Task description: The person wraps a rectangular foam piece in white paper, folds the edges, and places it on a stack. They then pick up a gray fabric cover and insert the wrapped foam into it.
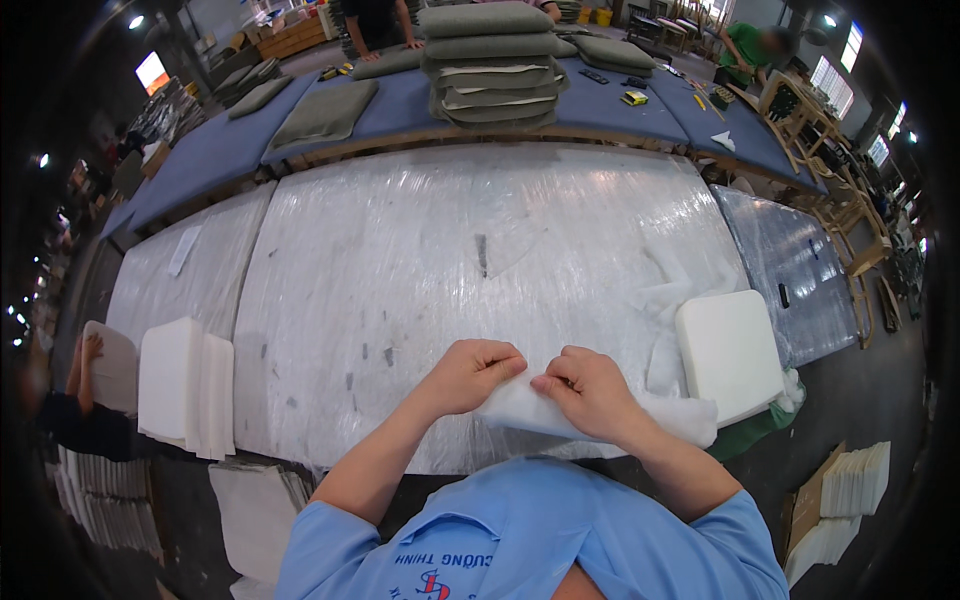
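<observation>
Close to the table's near edge, my left hand [472,374] and my right hand [588,391] are side by side, both closed, with thumbs toward each other. Between and below them lies soft white wadding [668,415], which runs under my right wrist toward the right. My right thumb and fingers pinch its upper edge. The fingers of my left hand press together at its left end; the exact grip is partly hidden. A thick white foam seat pad [732,355] rests on the right side of the table, beyond my right forearm.
Clear film covers the worktable [400,250]. White foam pads [170,380] stand at its left edge, near another person's hand [92,347]. Beyond, a blue padded bench [400,100] bears a stack of grey-green cushions [495,85]. Wooden chair frames [850,220] stand at right. More people work farther off.
</observation>
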Available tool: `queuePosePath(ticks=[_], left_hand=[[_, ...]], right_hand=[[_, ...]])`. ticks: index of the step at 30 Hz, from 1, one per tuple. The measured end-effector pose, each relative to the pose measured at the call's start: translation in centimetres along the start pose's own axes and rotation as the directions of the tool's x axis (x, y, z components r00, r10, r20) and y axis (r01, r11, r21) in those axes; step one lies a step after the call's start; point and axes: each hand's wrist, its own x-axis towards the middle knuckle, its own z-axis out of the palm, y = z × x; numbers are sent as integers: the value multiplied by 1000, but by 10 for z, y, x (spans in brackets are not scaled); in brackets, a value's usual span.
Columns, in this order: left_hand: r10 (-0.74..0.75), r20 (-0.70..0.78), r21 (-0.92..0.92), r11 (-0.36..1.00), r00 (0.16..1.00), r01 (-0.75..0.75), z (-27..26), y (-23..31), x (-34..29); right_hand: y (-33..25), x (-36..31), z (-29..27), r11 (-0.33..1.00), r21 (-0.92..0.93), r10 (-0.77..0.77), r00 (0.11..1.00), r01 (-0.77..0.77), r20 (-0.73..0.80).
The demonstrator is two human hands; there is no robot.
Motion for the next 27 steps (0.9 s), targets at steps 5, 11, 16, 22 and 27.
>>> queuePosePath(ticks=[5, 11, 16, 22, 27], left_hand=[[-13, -4, -78, 997, 1000, 13, 6, -13, 2], [62, -407, 75, 997, 911, -34, 14, -8, -13], [628, -459, 563, 753, 629, -340, 32, 19, -59], [623, -231, 691, 646, 747, -326, 81, 9, -75], [616, -246, 702, 645, 748, -301, 84, 14, -70]], right_hand=[[-1, 6, 3, 997, -64, -46, 998, 49, 46], [-7, 21, 14, 979, -170, -93, 986, 116, 141], [8, 31, 8, 985, -168, -21, 991, 43, 132], [3, 44, 3, 992, -121, 8, 975, 20, 221], [-37, 62, -17, 964, -268, 112, 912, -3, 395]])
